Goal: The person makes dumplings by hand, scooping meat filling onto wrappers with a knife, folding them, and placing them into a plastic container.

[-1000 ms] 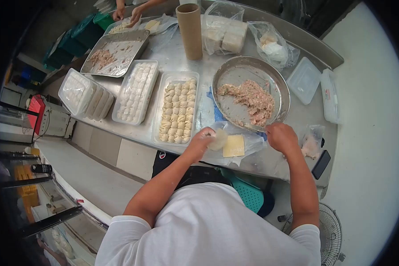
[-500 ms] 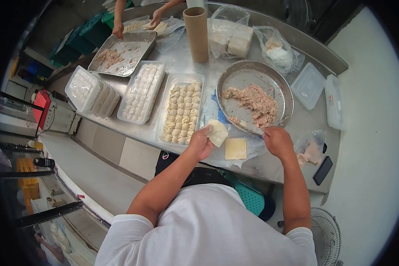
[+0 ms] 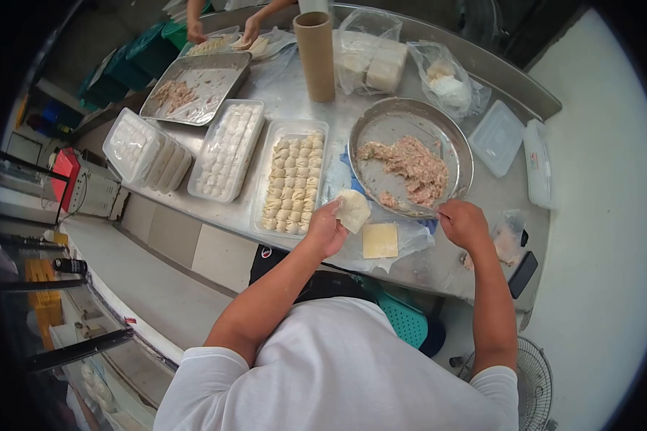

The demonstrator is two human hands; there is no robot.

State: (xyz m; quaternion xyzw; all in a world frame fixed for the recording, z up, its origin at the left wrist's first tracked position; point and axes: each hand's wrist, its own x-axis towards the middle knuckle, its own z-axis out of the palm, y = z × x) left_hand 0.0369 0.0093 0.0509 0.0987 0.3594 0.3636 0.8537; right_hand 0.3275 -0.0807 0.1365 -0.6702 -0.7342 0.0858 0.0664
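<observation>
My left hand [image 3: 327, 228] is closed on the edge of a pale dumpling wrapper [image 3: 354, 211], which lies across the fingers. A stack of square yellowish wrappers [image 3: 379, 241] rests on a plastic sheet just right of it. My right hand [image 3: 466, 224] is closed at the near rim of a round metal pan [image 3: 456, 129]. It grips a thin, flat tool [image 3: 418, 212] whose kind I cannot make out. Minced meat filling [image 3: 413, 169] lies heaped inside the pan. Left of the pan, a clear plastic tray [image 3: 259, 208] holds rows of folded dumplings [image 3: 295, 179].
Lidded tubs [image 3: 226, 151] and stacked containers [image 3: 140, 147] stand left. A rectangular metal tray [image 3: 226, 75] with meat lies behind them, near another person's hands [image 3: 248, 32]. A cardboard tube [image 3: 315, 61] stands upright at the back. A phone [image 3: 522, 275] lies by the right edge.
My right hand has shifted slightly right along the pan's near rim with the thin tool. My left hand stays put with the wrapper. The other person's hand has left the metal tray.
</observation>
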